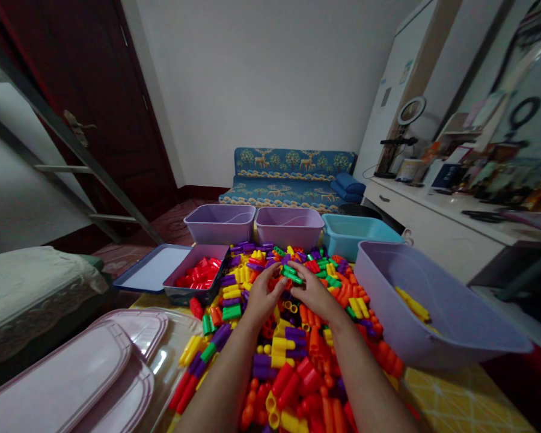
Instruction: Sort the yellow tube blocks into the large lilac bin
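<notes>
A heap of plastic building pieces (277,352), shaped like joined tubes in red, orange, yellow, green and purple, covers the table before me. Over its middle, my right hand (314,293) has its fingers and thumb around a green tube-shaped block (292,275). Just left of that block is my left hand (264,296), thumb and fingers apart and curved toward it; I see nothing held in it. Whether the left fingertips touch the green block I cannot tell. Purple and yellow pieces lie under both hands.
Two purple bins (220,225) and a turquoise bin (360,234) line the far side. At right, a larger lavender bin (388,313) holds yellow pieces. At left stand a box of red pieces (199,275), a blue-rimmed lid (155,269) and stacked pink lids (72,373).
</notes>
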A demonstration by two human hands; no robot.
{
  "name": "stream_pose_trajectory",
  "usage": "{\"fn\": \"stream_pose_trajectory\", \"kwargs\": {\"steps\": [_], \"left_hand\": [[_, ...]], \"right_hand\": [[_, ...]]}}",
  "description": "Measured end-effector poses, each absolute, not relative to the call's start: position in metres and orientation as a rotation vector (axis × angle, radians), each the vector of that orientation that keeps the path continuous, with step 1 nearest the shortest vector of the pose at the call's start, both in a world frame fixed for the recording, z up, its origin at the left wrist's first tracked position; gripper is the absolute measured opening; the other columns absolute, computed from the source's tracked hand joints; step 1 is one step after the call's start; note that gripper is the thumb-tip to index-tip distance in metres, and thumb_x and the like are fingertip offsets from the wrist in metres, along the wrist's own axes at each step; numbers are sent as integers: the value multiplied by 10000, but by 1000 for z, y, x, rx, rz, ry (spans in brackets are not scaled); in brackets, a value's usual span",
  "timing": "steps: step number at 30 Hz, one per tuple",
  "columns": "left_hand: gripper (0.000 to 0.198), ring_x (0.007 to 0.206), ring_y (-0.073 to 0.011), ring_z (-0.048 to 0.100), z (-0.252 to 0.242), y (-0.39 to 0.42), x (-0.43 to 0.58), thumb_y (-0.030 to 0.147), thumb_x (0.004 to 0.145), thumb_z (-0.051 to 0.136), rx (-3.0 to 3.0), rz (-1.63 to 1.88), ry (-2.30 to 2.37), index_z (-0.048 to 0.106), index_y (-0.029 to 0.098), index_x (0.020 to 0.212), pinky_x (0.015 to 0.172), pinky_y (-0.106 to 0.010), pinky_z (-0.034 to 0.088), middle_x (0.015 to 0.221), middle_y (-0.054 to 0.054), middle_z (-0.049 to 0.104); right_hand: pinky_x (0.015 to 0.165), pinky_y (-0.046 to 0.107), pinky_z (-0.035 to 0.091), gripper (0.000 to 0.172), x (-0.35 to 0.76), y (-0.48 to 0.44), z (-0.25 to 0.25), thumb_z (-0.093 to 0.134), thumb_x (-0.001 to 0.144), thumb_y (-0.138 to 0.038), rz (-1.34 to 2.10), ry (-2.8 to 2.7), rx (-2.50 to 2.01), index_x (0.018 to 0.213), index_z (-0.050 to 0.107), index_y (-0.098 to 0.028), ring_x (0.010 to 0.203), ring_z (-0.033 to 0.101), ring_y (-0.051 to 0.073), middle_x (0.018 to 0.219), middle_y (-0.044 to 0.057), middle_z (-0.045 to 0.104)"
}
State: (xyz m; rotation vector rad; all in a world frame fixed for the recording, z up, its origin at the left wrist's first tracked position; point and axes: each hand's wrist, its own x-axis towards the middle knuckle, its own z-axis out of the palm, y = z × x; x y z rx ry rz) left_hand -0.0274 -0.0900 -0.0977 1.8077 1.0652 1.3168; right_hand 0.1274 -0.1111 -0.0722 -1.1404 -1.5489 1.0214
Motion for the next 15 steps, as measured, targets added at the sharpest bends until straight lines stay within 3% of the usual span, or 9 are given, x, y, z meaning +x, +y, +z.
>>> {"fn": "stream_pose_trajectory", "kwargs": {"steps": [4, 7, 15], "left_hand": [[502, 1189, -250, 557, -100, -89, -27, 317, 796, 659, 1783, 1353, 1018, 553, 208, 1274, 1027, -395, 418, 1274, -99, 610], [457, 1100, -231, 607, -101, -88, -28, 307, 796, 651, 1702, 1389, 1019, 571, 196, 1232, 977, -369, 450, 1170, -91, 659], [237, 831, -191, 654, -100, -87, -31, 297, 740, 655, 1489, 1378, 1040, 673, 157, 930, 765, -282, 506, 879, -44, 711]], "right_hand": [[1082, 403, 376, 708, 120, -110, -72, 563, 675, -118, 1117, -1465, -1027, 1361, 439, -241, 1317, 453, 216, 1425, 103, 472], [1064, 397, 401, 647, 117, -109, -74, 560, 697, -142, 1109, -1466, -1018, 1334, 468, -211, 1279, 498, 216, 1375, 123, 522], [853, 351, 523, 314, 115, -107, -79, 628, 706, -198, 768, -1470, -1187, 1016, 665, -171, 922, 675, 213, 991, 72, 716]]}}
